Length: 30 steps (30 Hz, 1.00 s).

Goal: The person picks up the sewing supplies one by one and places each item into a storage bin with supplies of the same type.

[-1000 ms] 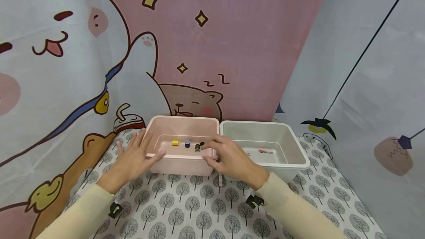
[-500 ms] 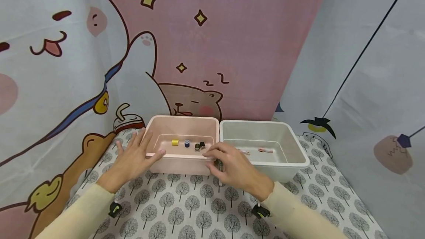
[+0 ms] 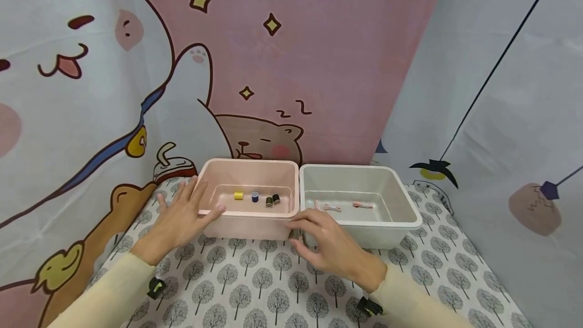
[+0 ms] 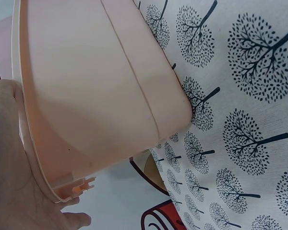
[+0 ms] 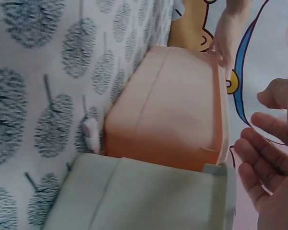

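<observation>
My left hand (image 3: 177,219) rests on the near left corner of a pink plastic bin (image 3: 255,228), fingers spread. In the left wrist view, the hand (image 4: 14,158) lies along the bin's rim. Inside stand or lie several small thread spools: yellow (image 3: 239,196), blue (image 3: 255,197), olive (image 3: 269,202) and black (image 3: 276,199). My right hand (image 3: 337,244) hovers in front of where the two bins meet, fingers loosely bent. Nothing shows between its fingers in the right wrist view, where the hand (image 5: 273,158) is apart from both bins.
A pale grey-green bin (image 3: 382,235) adjoins the pink one on the right. Small pink-and-white bundles (image 3: 363,205) lie in it. A small pale object (image 5: 90,132) is on the tree-patterned cloth (image 3: 255,287) by the bins' meeting point. A cartoon curtain (image 3: 337,65) hangs behind.
My right hand has let go of the black spool beside the olive one and drawn back right and toward me, out of the pink bin. The left hand has stayed put.
</observation>
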Tool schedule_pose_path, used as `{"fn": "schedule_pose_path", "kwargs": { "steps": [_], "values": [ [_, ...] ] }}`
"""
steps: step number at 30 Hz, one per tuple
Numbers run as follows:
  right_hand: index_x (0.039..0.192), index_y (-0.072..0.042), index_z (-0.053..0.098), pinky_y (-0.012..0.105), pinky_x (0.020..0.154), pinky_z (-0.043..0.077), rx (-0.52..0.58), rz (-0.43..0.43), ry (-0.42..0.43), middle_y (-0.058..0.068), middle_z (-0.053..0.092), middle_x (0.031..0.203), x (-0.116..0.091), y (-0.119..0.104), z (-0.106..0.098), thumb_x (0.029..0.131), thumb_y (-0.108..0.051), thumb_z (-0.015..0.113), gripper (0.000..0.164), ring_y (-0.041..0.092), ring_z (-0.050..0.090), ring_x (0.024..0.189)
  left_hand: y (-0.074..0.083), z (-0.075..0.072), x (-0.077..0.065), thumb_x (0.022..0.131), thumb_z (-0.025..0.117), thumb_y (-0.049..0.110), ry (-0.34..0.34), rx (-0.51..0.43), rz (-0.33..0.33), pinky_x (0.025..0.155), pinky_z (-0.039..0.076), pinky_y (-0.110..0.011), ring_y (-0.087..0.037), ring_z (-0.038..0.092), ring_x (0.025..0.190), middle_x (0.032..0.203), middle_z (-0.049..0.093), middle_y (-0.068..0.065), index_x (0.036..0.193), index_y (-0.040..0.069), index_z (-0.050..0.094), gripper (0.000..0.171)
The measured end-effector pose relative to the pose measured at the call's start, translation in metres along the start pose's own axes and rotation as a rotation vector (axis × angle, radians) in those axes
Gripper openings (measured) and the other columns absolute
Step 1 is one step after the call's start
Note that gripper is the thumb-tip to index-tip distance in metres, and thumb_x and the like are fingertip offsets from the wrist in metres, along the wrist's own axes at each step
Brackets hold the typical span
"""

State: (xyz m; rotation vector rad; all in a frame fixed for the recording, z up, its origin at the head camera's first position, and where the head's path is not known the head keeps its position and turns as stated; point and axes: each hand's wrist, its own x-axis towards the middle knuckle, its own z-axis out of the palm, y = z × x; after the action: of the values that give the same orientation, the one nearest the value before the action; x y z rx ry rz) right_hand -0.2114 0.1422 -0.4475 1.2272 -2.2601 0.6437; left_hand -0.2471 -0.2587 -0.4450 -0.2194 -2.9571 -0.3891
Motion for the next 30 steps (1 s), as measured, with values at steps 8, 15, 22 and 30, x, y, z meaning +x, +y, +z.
{"fn": "schedule_pose_path", "kwargs": {
  "steps": [8, 15, 22, 30],
  "values": [
    [0.138, -0.014, 0.082, 0.03, 0.111, 0.067, 0.017, -0.109, -0.041, -0.001, 0.08, 0.137, -0.023, 0.006, 0.008, 0.101, -0.02, 0.089, 0.038, 0.014, 0.078, 0.126, -0.001, 0.001, 0.0, 0.112, 0.044, 0.085, -0.006, -0.008, -0.004, 0.127, -0.007, -0.101, -0.065, 0.011, 0.178, 0.195, 0.011, -0.028, 0.188, 0.011, 0.021, 0.109],
    [0.147, -0.018, 0.078, 0.036, 0.114, 0.067, -0.003, 0.026, -0.189, -0.004, 0.077, 0.15, -0.039, 0.005, 0.019, 0.106, -0.03, 0.086, 0.044, 0.014, 0.078, 0.134, -0.002, 0.001, 0.001, 0.112, 0.044, 0.085, -0.006, -0.009, 0.0, 0.127, -0.008, -0.101, -0.065, 0.01, 0.178, 0.195, 0.011, -0.028, 0.188, 0.011, 0.021, 0.108],
    [0.144, -0.015, 0.08, 0.038, 0.113, 0.069, -0.052, 0.125, -0.251, 0.002, 0.078, 0.15, -0.046, 0.006, 0.032, 0.104, -0.028, 0.09, 0.044, 0.019, 0.079, 0.133, -0.002, 0.001, 0.001, 0.112, 0.044, 0.084, -0.003, -0.01, 0.001, 0.127, -0.008, -0.101, -0.065, 0.011, 0.178, 0.195, 0.012, -0.028, 0.188, 0.011, 0.021, 0.107],
    [0.149, -0.008, 0.077, 0.042, 0.109, 0.071, -0.118, 0.18, -0.294, 0.011, 0.078, 0.151, -0.047, 0.01, 0.042, 0.106, -0.03, 0.087, 0.049, 0.025, 0.081, 0.13, -0.001, 0.001, 0.001, 0.113, 0.043, 0.084, -0.01, -0.003, -0.001, 0.127, -0.008, -0.1, -0.065, 0.011, 0.178, 0.195, 0.011, -0.027, 0.188, 0.011, 0.02, 0.107]
  ]
}}
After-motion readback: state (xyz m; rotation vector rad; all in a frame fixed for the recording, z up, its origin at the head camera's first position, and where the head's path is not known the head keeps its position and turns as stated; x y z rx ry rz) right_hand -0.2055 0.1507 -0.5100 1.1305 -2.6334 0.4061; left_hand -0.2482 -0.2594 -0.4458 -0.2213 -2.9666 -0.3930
